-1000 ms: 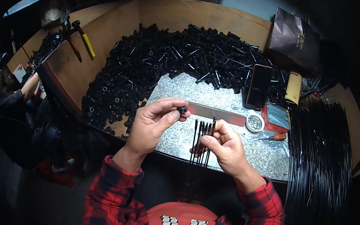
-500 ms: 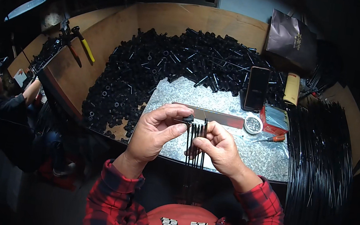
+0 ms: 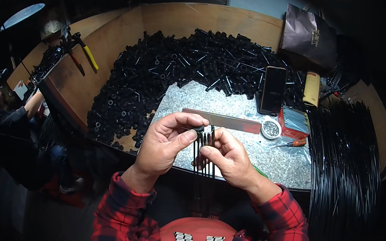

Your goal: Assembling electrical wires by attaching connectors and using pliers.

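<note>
In front of my chest, over the near edge of the speckled worktop (image 3: 181, 98), both hands work close together. My left hand (image 3: 164, 141) pinches a small round black plastic part (image 3: 198, 128) between thumb and fingers. My right hand (image 3: 228, 156) is closed on a row of thin black rods (image 3: 204, 166), its thumb pressed across them. The rods hang down side by side below the fingers, their upper ends beside the black part. Whether any rod is seated in that part I cannot tell.
Behind lies a heap of black plastic parts (image 3: 160, 74). A metal bar (image 3: 232, 121), white cup (image 3: 270, 128), red box (image 3: 293, 124), orange-handled screwdriver (image 3: 296, 143) and phone (image 3: 273, 90) stand around the worktop. A bundle of black rods (image 3: 345, 161) hangs right; a co-worker (image 3: 18, 120) sits left.
Both hands have shifted slightly left with the black part and the rods, which now sit closer together. A green strip shows beside my right wrist. The view has moved a little.
</note>
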The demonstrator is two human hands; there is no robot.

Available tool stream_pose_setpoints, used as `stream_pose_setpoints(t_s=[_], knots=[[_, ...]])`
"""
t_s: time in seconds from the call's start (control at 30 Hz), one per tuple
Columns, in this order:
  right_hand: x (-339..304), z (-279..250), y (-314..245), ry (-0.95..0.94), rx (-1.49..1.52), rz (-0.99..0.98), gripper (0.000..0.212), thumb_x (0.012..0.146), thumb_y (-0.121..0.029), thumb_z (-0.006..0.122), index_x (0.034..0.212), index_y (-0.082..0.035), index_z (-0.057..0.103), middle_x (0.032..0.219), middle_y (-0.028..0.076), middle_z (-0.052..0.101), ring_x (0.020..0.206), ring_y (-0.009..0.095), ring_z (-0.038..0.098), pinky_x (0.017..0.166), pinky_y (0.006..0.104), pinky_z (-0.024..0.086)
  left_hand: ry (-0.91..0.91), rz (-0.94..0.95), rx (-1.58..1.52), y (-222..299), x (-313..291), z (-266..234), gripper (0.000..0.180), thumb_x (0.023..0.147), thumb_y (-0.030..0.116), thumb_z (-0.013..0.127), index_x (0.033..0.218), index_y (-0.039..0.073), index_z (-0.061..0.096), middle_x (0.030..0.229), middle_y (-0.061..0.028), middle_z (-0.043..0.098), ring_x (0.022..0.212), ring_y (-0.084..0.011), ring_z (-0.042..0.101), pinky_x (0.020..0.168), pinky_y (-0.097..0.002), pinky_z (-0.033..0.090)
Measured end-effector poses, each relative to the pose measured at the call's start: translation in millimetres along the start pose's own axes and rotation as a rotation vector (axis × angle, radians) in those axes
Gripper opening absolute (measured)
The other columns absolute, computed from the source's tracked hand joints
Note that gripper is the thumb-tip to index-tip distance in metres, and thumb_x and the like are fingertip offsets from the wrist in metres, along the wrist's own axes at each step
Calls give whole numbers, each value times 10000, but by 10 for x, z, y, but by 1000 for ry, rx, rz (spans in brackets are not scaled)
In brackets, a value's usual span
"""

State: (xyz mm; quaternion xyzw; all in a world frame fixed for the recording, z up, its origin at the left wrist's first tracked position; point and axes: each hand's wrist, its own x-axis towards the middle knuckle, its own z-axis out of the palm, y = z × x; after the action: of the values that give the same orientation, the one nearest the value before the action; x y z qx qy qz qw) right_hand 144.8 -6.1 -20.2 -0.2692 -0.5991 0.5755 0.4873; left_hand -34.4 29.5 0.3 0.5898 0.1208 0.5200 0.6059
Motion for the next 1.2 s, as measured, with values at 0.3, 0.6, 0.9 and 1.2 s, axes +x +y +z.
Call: stream_pose_setpoints(t_s=[0.3, 0.6, 0.9, 1.2], knots=[[4, 1, 19, -68, 26, -2, 165, 984, -162, 460, 1048, -11, 448, 841, 65, 573, 775, 138, 604, 712, 287, 507, -74, 10, -137, -74, 0, -61, 176, 889, -27, 545, 1056, -8, 598, 1129, -140, 598, 1073, -191, 560, 970, -323, 425], [36, -107, -1, -261, 164, 60, 180, 970, -188, 502, 988, -19, 562, 860, 72, 618, 777, 148, 616, 717, 296, 510, -134, -8, -163, -5, -23, 1, 227, 861, 67, 640, 1080, 10, 618, 1329, -202, 466, 1118, -198, 551, 937, -319, 446], [3, -91, -56, -253, 177, 141, 163, 942, -193, 562, 891, -38, 569, 796, 46, 637, 706, 105, 606, 657, 247, 480, -300, -100, -160, 11, 103, -98, 409, 810, 89, 702, 1192, 9, 578, 1402, -226, 377, 1037, -174, 575, 898, -309, 471], [-114, 149, -65, 156, -458, -112, 120, 853, -39, 631, 762, 7, 569, 739, 56, 632, 658, 96, 611, 575, 242, 475, 68, -142, 206, 207, -120, 106, 556, 762, 32, 749, 1215, -17, 430, 982, -137, 659, 892, -148, 639, 780, -253, 518]])
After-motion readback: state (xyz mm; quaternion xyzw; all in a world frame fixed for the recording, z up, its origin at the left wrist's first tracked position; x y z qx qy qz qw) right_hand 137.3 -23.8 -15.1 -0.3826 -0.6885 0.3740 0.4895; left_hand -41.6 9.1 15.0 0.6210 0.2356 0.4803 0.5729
